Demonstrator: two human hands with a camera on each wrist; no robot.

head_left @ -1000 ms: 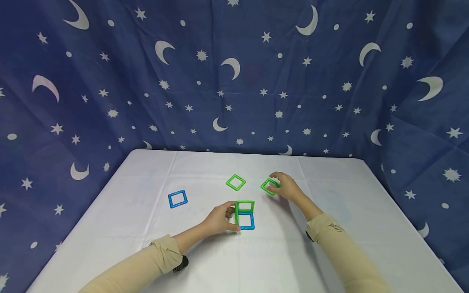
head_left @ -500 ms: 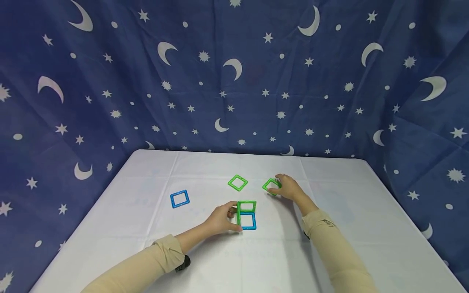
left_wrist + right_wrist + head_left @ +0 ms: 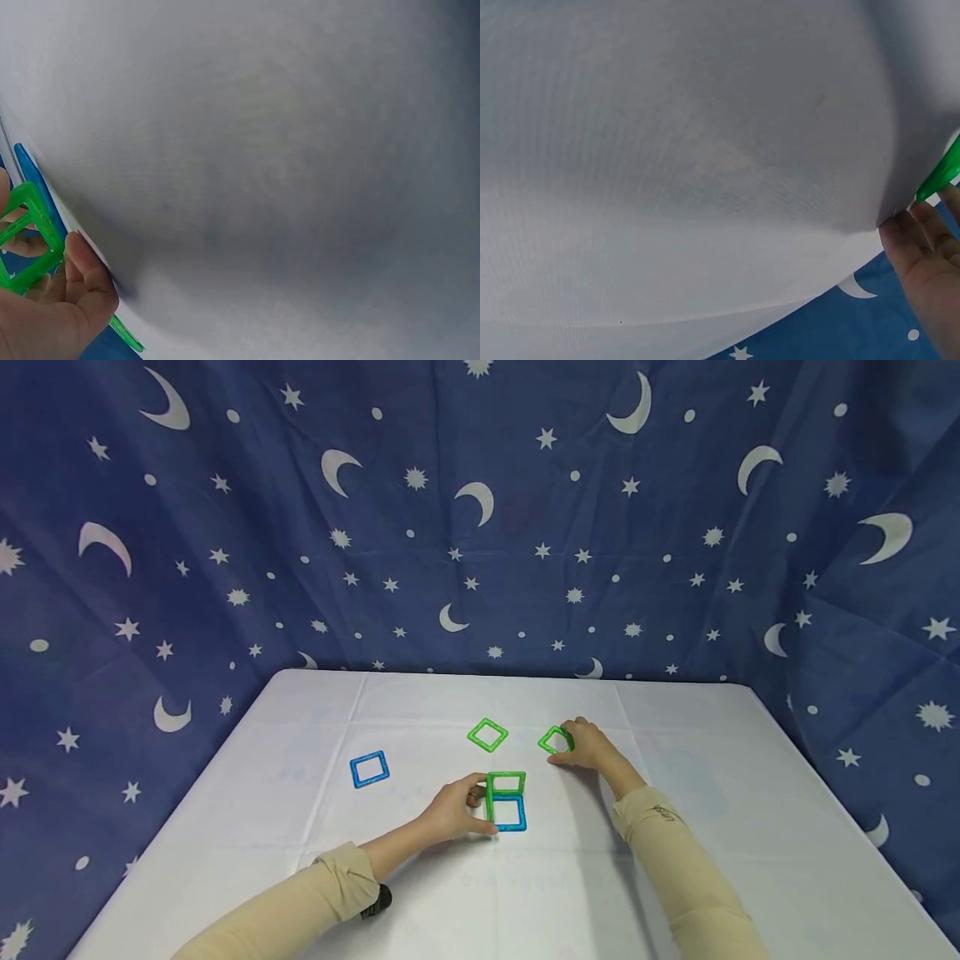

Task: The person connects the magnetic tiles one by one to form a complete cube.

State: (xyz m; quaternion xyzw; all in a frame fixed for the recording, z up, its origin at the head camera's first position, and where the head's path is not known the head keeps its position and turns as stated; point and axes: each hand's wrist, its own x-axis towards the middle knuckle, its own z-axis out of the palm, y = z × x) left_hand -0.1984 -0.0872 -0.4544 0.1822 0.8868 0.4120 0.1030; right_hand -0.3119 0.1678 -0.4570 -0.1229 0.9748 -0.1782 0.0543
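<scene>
Starry navy curtain [image 3: 408, 572] out back, white table [image 3: 420, 702] in front, and the left hand [image 3: 452, 808] is pinching a standing green square [image 3: 490, 802] at the left edge of a flat blue square [image 3: 522, 814], which has another green piece [image 3: 507, 773] along its far edge. Right hand [image 3: 588, 747] has its thumb and fingers curled round a separate green frame [image 3: 547, 735] farther back, can't tell how firmly. Beyond those, a loose green tile [image 3: 480, 744] lies left of that frame, and a loose blue tile [image 3: 372, 782] sits well off to the left.
</scene>
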